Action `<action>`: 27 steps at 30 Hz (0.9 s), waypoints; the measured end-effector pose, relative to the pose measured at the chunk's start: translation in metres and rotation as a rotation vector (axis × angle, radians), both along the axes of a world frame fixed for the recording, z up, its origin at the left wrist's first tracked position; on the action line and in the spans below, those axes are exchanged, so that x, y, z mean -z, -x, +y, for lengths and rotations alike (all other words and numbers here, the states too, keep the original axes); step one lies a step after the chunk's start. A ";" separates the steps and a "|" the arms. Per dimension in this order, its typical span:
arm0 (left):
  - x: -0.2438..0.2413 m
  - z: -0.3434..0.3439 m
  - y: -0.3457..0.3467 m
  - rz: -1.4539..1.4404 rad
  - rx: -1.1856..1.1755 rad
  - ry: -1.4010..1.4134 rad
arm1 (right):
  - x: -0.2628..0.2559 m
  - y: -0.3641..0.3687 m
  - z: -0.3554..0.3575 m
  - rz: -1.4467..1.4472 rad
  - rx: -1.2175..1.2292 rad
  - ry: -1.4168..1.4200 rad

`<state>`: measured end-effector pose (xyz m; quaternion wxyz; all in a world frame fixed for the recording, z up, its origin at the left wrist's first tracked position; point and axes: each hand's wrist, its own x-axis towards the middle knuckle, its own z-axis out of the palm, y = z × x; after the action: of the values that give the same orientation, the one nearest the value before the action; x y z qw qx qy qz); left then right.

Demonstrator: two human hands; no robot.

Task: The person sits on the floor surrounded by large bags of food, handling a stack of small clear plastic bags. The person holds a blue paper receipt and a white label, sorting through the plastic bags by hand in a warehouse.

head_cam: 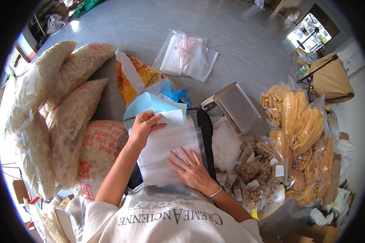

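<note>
My left hand (144,126) pinches a curled light-blue sheet (149,104) between thumb and fingers. A white printed label (172,117) lies on the sheet's right part, by my thumb. Below it, a stack of clear plastic zip bags (158,158) rests across my lap. My right hand (190,168) lies flat on the stack's lower right, fingers spread. Under those fingers shows part of a white label (180,153) with small writing; the rest of it is hidden.
Big filled sacks (76,130) crowd the left. Ahead are bundled plastic bags (185,56) on the floor and a yellow printed bag (130,77). To the right stand a metal-topped scale (237,106), filled small bags (255,173) and bags of yellowish dried sticks (301,121).
</note>
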<state>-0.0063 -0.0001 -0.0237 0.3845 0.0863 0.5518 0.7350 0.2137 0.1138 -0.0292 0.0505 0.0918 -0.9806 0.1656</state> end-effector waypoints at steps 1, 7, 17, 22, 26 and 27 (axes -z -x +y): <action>0.000 0.001 -0.001 0.002 -0.003 0.002 | 0.000 0.001 -0.003 -0.017 0.035 0.021; -0.007 0.000 -0.001 -0.008 -0.021 -0.003 | -0.007 0.005 0.018 0.348 0.372 0.337; -0.011 0.003 0.006 0.139 -0.086 -0.141 | 0.040 -0.016 0.068 0.169 0.761 0.988; -0.040 0.010 0.010 0.379 -0.187 -0.210 | 0.065 -0.034 0.117 0.269 1.140 1.203; -0.041 0.012 0.022 0.586 -0.199 -0.201 | 0.135 -0.075 0.182 0.064 1.357 0.999; -0.056 0.014 0.017 0.611 -0.202 -0.154 | 0.149 -0.085 0.191 -0.019 1.408 0.936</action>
<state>-0.0229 0.0143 0.0322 0.1185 0.2764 0.5903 0.7490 0.2987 0.3052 -0.1778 0.1664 -0.5723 -0.6396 0.4854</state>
